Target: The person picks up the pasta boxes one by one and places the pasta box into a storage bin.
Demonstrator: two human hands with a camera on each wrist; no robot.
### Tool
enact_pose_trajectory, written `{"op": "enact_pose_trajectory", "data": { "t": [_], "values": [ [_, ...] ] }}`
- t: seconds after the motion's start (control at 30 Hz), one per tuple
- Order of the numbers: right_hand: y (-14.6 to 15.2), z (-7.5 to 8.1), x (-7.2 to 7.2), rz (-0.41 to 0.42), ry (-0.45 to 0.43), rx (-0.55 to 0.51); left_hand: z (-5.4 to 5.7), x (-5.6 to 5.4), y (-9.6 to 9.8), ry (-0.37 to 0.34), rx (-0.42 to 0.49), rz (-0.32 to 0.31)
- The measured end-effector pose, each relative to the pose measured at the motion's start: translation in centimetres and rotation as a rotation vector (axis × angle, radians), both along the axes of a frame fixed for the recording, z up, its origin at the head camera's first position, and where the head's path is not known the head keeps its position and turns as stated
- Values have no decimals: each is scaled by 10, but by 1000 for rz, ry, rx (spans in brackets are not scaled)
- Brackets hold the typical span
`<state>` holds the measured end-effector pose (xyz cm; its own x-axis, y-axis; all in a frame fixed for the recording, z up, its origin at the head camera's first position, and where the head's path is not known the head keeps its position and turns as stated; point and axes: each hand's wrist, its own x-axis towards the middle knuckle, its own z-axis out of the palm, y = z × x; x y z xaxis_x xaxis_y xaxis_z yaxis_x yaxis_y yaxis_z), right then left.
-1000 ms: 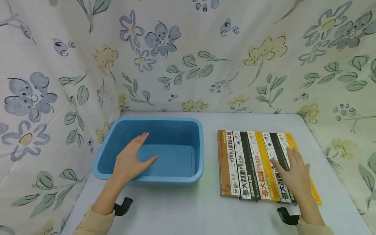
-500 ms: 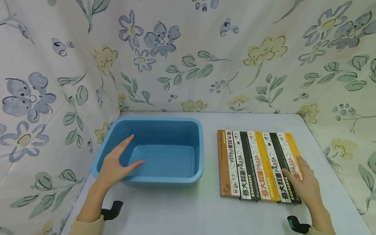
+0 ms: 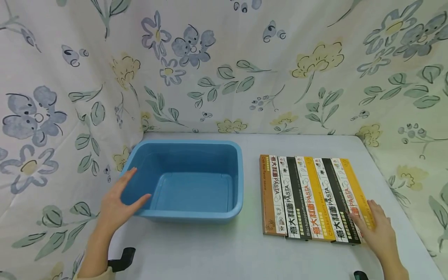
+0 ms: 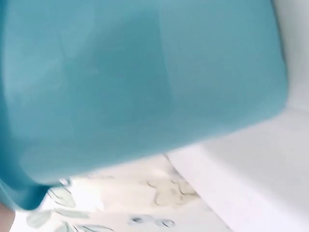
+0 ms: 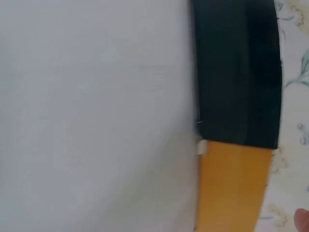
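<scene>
From where I stand, the person's left hand [image 3: 117, 206] is at the near left corner of a blue tub [image 3: 190, 214], fingers extended and thumb held well out to one side; whether the skin meets the plastic I cannot tell. The tub stretches away ahead of that hand and to its right, its bare floor showing between the thumb and the far wall. The right hand [image 3: 379, 231] is at the near right corner of a row of pasta boxes [image 3: 309, 198], its fingers and thumb spread loosely about the yellow box [image 3: 364, 200] that ends the row; I can't make out whether they touch it. From that yellow box, leftward of the hand, come a black one, another yellow, another black and a brown one, lying side by side. Tub and boxes sit well apart on a white table [image 3: 245, 252], between and ahead of the two hands. Near each wrist juts a small black piece, the left one [image 3: 124, 259] showing more fully. Beyond everything hangs a flowered cloth [image 3: 224, 85].
</scene>
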<state>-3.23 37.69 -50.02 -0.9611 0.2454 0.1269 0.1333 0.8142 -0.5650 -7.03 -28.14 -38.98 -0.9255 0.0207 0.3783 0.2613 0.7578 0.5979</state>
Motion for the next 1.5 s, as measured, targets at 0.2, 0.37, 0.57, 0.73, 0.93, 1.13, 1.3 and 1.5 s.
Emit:
{"op": "enact_pose_trajectory", "data": {
  "t": [0.2, 0.37, 0.57, 0.73, 0.93, 1.13, 1.3, 1.5],
  "values": [
    [4, -13, 11, 3, 5, 8, -10, 3, -12, -6, -44, 14],
    [9, -22, 17, 20, 33, 9, -19, 3, -22, -26, -23, 5],
    [13, -31, 20, 45, 36, 7, -26, 2, -32, -36, -10, 1],
    [13, -36, 20, 61, 7, 28, -25, 2, -34, -72, -54, 15],
    [15, -39, 20, 74, -43, 52, -22, 3, -32, -122, -65, 28],
    [20, -40, 22, 73, -64, 26, -18, 5, -34, -183, -63, 12],
    [31, -43, 25, 137, -36, 4, -13, 4, -39, -253, -90, -11],
    [42, -39, 23, 136, -109, 35, -10, 3, -44, -285, -102, -52]
  ]
}}
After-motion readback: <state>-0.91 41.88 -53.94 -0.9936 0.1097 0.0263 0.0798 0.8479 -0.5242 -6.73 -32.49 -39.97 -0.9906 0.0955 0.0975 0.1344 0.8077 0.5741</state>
